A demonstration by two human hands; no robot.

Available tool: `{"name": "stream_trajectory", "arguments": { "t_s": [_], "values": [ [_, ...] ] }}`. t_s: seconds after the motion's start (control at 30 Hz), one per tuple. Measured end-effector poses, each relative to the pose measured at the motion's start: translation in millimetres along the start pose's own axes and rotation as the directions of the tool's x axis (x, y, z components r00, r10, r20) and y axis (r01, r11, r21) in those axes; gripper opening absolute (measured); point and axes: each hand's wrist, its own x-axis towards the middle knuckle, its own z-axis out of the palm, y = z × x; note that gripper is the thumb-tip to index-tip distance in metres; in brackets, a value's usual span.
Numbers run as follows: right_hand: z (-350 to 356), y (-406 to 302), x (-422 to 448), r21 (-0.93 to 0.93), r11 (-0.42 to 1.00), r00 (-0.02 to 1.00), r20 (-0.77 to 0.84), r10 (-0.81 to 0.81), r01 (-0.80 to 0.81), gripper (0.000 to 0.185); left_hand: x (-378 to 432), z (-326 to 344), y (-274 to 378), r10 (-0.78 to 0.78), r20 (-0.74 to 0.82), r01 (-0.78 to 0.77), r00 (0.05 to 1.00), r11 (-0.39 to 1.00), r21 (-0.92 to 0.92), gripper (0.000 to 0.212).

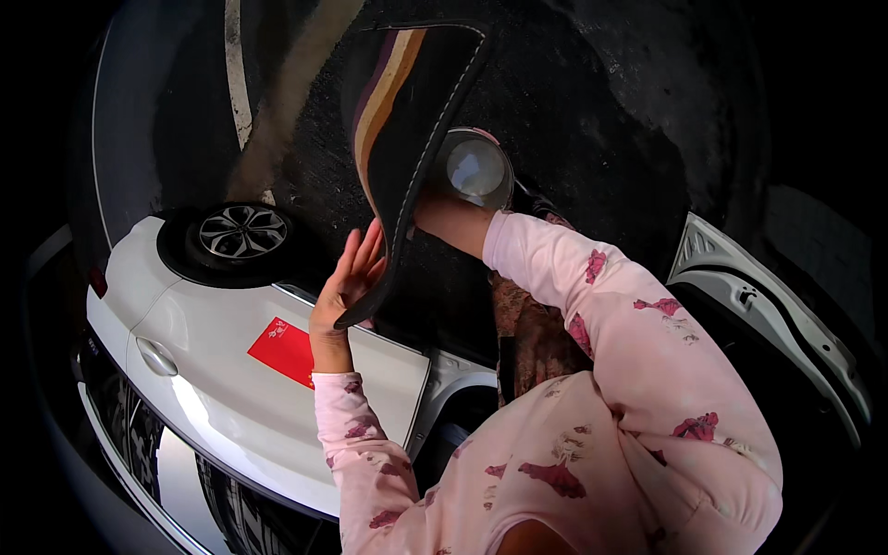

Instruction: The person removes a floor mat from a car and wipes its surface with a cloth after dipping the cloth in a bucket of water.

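A black car floor mat [416, 132] with purple, cream and orange stripes and pale edge stitching is held up before me, bent along its length. My left hand [355, 267] supports its near end, with the fingers spread along the striped side and part of the hand hidden by the mat. My right forearm reaches behind the stitched edge. Only the wrist end of my right hand [427, 211] shows; its fingers are hidden, so their grip is not visible. Beyond that forearm stands a round bucket [510, 163], apparently with water [475, 168] in it.
At left is a white car [208, 340] with a door handle [157, 356], a wheel [243, 232] and a red sticker [283, 350] bearing writing. An opened car door [763, 305] extends at right. Dark wet-looking pavement [590, 139] carries a painted white line [237, 76].
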Motion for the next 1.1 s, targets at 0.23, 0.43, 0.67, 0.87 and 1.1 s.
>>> {"name": "stream_trajectory", "arguments": {
  "t_s": [0.23,0.43,0.67,0.87,1.1],
  "values": [
    [8,-55,-14,-0.244,0.883,0.916,0.086,-0.392,0.401,0.035,-5,-51,10,0.129,-0.019,-0.121,0.991,0.854,-0.506,0.128],
    [-2,-59,-21,-0.287,0.78,0.83,0.243,-0.502,0.556,0.046,22,6,32,-0.063,-0.36,0.097,0.931,0.992,0.079,0.091],
    [-47,-44,36,-0.468,0.812,0.933,0.099,-0.345,0.349,0.036,90,84,26,0.025,-0.544,0.046,0.839,0.992,0.117,0.071],
    [-125,-70,50,-0.587,0.772,0.967,0.087,-0.24,0.245,0.039,118,79,61,-0.015,-0.629,0.034,0.778,0.999,0.018,0.053],
    [-160,-148,-33,-0.693,0.523,0.853,0.281,-0.439,0.497,0.076,186,68,43,-0.109,-0.644,-0.003,0.757,0.985,-0.17,0.018]
  ]
}}
